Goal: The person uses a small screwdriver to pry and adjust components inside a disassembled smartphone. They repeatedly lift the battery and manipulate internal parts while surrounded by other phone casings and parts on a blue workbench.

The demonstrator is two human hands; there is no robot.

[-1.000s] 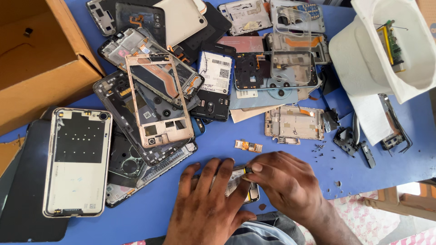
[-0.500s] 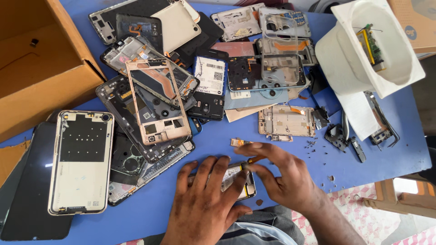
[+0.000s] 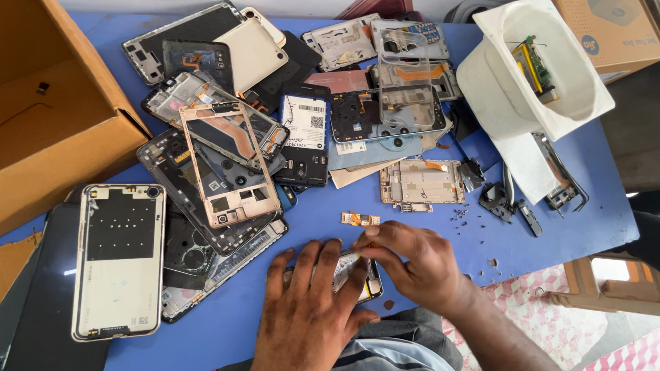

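Observation:
My left hand [image 3: 313, 309] lies flat on a small dismantled phone [image 3: 352, 275] at the near edge of the blue table [image 3: 316, 220], fingers spread and pressing it down. My right hand [image 3: 416, 261] pinches at the phone's top edge with thumb and fingertips. Most of the phone is hidden under both hands. A small orange flex part [image 3: 360, 219] lies just beyond my fingers.
A heap of phone frames, back covers and boards [image 3: 234, 158] fills the middle and left. A cardboard box [image 3: 55, 103] stands at the far left. A white tub [image 3: 543, 69] holding a circuit board sits at the right, with black plastic pieces [image 3: 509, 203] and tiny screws nearby.
The view has shifted slightly, so the table sits lower in frame. Both hands stay on the small phone; the right-hand fingers have moved a little along its top edge.

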